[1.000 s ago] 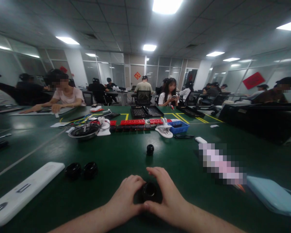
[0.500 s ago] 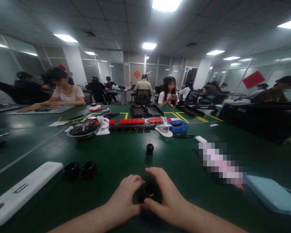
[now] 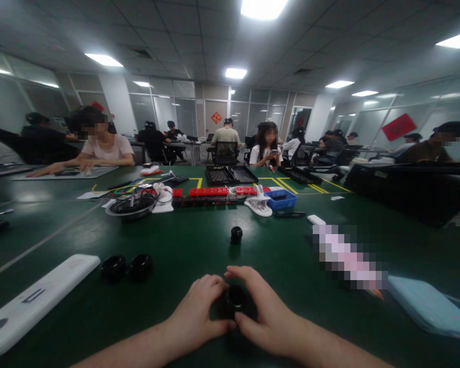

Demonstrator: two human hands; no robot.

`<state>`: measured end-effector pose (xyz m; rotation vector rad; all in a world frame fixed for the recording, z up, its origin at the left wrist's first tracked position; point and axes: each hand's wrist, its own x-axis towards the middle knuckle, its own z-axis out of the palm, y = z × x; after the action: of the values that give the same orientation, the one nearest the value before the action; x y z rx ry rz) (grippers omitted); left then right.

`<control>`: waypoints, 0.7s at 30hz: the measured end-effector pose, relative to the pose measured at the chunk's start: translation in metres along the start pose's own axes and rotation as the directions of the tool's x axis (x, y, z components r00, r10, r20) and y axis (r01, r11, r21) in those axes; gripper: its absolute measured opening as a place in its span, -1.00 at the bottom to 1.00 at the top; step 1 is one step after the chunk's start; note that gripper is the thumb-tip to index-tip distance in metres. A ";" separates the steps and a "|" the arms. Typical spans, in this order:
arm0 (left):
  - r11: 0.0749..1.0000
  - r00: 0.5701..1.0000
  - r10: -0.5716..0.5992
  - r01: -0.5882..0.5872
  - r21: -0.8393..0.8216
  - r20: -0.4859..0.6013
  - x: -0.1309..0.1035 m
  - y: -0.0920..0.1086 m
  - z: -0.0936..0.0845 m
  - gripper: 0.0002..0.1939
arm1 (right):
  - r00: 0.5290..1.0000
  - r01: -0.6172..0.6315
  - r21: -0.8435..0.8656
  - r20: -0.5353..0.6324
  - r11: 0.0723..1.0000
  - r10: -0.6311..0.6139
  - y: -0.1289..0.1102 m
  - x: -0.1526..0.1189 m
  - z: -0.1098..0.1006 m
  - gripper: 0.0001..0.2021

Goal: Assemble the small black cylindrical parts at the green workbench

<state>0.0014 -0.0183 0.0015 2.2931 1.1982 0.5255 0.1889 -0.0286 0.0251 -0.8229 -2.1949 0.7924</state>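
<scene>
A glossy black ring-shaped part (image 3: 236,299) with a round hole on top stands on the green table in front of me. My left hand (image 3: 199,312) curls around its left side, fingers behind and thumb in front. Around the right side bends my right hand (image 3: 260,312), its thumb at the near face and its forefinger reaching over the far side. Both hands grip the part, and their thumb tips nearly meet. Farther forward stands a smaller black ring-like piece (image 3: 236,235). Two more black rings, one left (image 3: 113,269) and one right (image 3: 140,267), sit side by side to the left.
A long white device (image 3: 42,301) lies at left. On the right are a blurred pink item (image 3: 347,255) and a light blue case (image 3: 431,304). Across the table are a metal bowl (image 3: 126,212), red blocks (image 3: 209,191) and a blue basket (image 3: 281,201). Several people sit beyond.
My right thumb has shifted slightly right along the ring-shaped part, and the right forefinger slightly left. The part stays in place between both hands.
</scene>
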 end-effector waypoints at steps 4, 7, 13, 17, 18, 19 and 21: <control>1.000 1.000 0.006 -0.006 -0.017 0.005 0.001 -0.001 0.000 -0.71 | 0.996 -0.085 -0.063 -0.043 0.994 0.082 0.002 0.004 0.001 -0.39; 1.000 1.000 -0.006 0.007 -0.018 0.015 0.001 0.001 -0.002 -0.68 | 0.993 -0.116 -0.096 -0.030 0.989 0.114 0.002 0.005 0.002 -0.29; 0.999 0.999 -0.030 0.030 -0.010 0.014 0.000 0.005 -0.003 -0.71 | 0.996 -0.092 -0.075 -0.004 0.993 0.092 -0.002 0.002 0.002 -0.46; 1.000 1.000 -0.011 0.011 -0.012 -0.007 -0.001 0.003 -0.002 -0.62 | 0.999 0.008 -0.038 0.042 0.999 -0.006 -0.002 0.001 0.000 -0.35; 1.000 1.000 -0.010 0.010 -0.016 -0.005 -0.001 0.002 -0.002 -0.64 | 0.999 0.008 -0.044 0.037 0.999 -0.006 -0.002 0.001 0.000 -0.34; 1.000 1.000 -0.010 0.010 -0.020 -0.002 -0.001 0.002 -0.002 -0.67 | 1.000 -0.003 -0.055 0.022 0.999 0.004 -0.001 0.001 0.000 -0.34; 1.000 1.000 -0.015 0.015 -0.022 0.008 0.000 0.003 -0.002 -0.72 | 0.999 -0.045 -0.082 -0.020 0.996 0.043 0.001 0.002 0.001 -0.37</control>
<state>0.0021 -0.0196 0.0053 2.2640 1.1989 0.5209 0.1872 -0.0268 0.0242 -0.9187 -2.2127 0.7168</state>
